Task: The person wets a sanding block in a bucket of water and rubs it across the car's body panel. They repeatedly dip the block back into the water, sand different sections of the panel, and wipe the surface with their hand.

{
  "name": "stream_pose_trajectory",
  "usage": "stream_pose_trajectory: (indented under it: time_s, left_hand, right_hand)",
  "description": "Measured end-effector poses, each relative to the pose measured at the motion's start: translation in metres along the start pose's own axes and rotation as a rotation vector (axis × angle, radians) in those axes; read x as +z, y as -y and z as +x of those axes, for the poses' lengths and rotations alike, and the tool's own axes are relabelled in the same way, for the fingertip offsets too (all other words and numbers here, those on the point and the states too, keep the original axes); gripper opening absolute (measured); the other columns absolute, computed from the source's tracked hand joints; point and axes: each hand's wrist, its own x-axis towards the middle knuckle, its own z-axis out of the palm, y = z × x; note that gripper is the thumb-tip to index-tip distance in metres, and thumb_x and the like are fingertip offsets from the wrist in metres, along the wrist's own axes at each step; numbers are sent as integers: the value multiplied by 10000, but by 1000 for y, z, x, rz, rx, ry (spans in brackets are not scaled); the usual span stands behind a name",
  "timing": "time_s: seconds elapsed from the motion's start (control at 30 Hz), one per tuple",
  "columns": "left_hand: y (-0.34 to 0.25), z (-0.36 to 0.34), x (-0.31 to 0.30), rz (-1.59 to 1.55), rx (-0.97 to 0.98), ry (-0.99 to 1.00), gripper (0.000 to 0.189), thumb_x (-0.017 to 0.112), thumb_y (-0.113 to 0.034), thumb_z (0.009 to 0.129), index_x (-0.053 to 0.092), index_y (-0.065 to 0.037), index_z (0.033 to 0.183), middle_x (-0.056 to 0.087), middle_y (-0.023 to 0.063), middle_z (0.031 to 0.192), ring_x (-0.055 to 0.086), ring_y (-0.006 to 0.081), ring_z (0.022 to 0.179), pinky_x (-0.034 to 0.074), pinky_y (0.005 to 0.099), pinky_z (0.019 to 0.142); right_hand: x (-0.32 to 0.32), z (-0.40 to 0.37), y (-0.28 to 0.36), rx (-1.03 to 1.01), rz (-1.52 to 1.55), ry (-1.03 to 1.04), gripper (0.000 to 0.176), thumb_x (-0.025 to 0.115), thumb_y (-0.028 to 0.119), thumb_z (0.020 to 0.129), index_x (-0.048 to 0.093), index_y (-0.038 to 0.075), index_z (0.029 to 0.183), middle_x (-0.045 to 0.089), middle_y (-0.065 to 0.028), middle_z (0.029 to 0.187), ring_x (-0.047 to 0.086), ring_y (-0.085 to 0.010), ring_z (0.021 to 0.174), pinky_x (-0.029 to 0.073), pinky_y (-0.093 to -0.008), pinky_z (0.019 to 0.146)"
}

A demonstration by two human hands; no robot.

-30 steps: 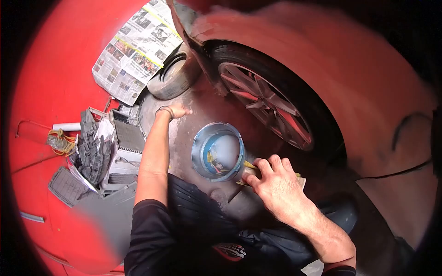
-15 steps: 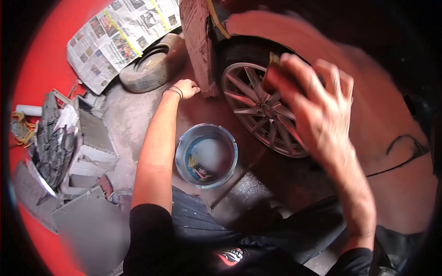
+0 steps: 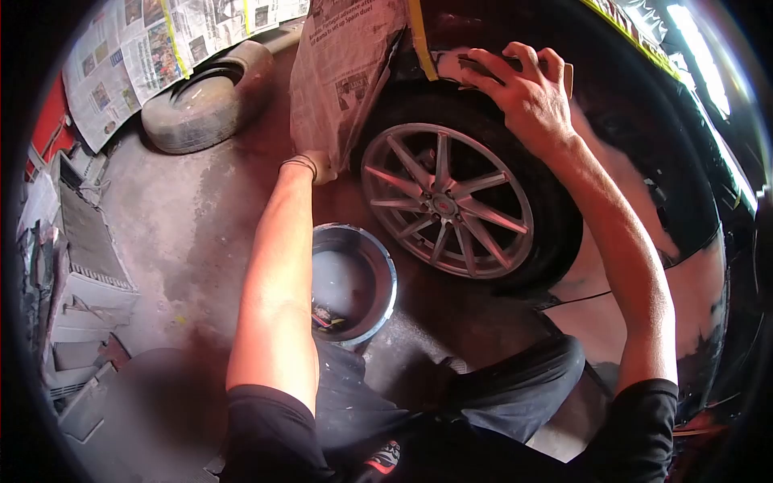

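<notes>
High on the right, my right hand (image 3: 535,97) is curled over a sanding block (image 3: 568,80), pressed to the pale patch of the car's fender (image 3: 451,66) above the wheel arch. Only the block's edges show past my fingers. My left hand (image 3: 322,167), with dark bands at the wrist, is closed at the lower edge of a hanging newspaper sheet (image 3: 342,88); its fingertips are partly hidden. Between my forearms is the alloy wheel (image 3: 443,205) in its tyre. A blue-rimmed bucket (image 3: 386,294) of cloudy water stands below my left hand, with small items at its bottom.
A loose tyre (image 3: 201,109) lies at the upper left beside a newspaper-covered panel (image 3: 121,64). Boxes and grey scrap parts (image 3: 88,266) are piled along the left. Yellow masking tape (image 3: 420,40) runs down near the fender. My knees are close to the bucket and car.
My view has shifted up and right. My right hand, blurred in front of the wheel before, is now on the fender with the block. My left hand has come onto the newspaper's lower edge.
</notes>
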Motion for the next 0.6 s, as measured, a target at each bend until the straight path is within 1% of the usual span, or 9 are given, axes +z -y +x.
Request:
stream_pose_trajectory:
  time_s: [0.03,0.07,0.17,0.2,0.3,0.33,0.47,0.57,0.6]
  left_hand:
    - [3,6,3,-10,27,2,554,706,-467,983,783,0,1270,755,261,1288,714,408,1249,545,475,1095]
    - [7,11,6,-23,-56,55,576,734,-445,974,745,-14,1355,708,217,1427,670,370,1348,535,459,1132]
    - [6,-10,-3,-37,-108,80,570,731,-437,978,742,-16,1362,703,211,1440,667,368,1353,534,459,1138]
    - [10,-13,-3,-32,-125,93,571,725,-427,984,731,-18,1383,689,216,1463,661,368,1362,532,464,1147]
    - [13,-8,3,-9,-81,121,582,718,-426,992,716,-17,1406,681,216,1476,663,365,1363,531,463,1154]
    - [14,-14,3,-127,-44,104,602,727,-432,986,705,-14,1420,684,207,1478,667,356,1362,533,458,1152]
    - [20,-7,6,-81,-140,140,613,743,-438,970,712,-17,1414,693,197,1470,671,347,1359,534,447,1151]
    - [26,-7,5,-4,-133,108,634,761,-457,949,719,-18,1405,695,205,1464,668,351,1362,532,443,1152]
    - [28,-4,8,-14,-42,65,642,769,-462,937,724,-18,1398,696,212,1459,666,347,1368,535,444,1150]
  right_hand:
    - [1,5,1,11,6,-2,598,703,50,832,774,333,1353,608,128,1561,522,-236,1382,352,-512,1153]
    - [1,-3,1,34,39,-2,600,705,41,837,774,346,1348,606,143,1559,516,-235,1386,364,-508,1141]
    - [2,-30,-1,16,3,38,596,711,43,838,775,346,1346,608,154,1554,524,-226,1359,371,-503,1132]
    - [-3,-23,-2,-32,-10,57,512,700,135,882,762,304,1361,618,97,1536,513,-254,1379,353,-531,1169]
    - [3,18,2,-28,23,65,518,704,132,879,773,311,1360,617,92,1544,507,-263,1398,340,-535,1187]
    - [3,19,3,0,9,109,563,709,120,874,754,326,1396,611,92,1551,501,-273,1414,331,-538,1197]
    - [-4,-23,4,13,-19,131,616,732,103,849,737,333,1421,600,85,1560,496,-280,1417,335,-541,1193]
    - [-1,2,2,-17,-21,130,646,742,98,836,724,335,1436,589,85,1570,495,-279,1415,343,-546,1182]
    - [8,18,0,-39,-13,113,675,752,87,819,713,338,1444,577,88,1582,500,-280,1405,357,-551,1165]
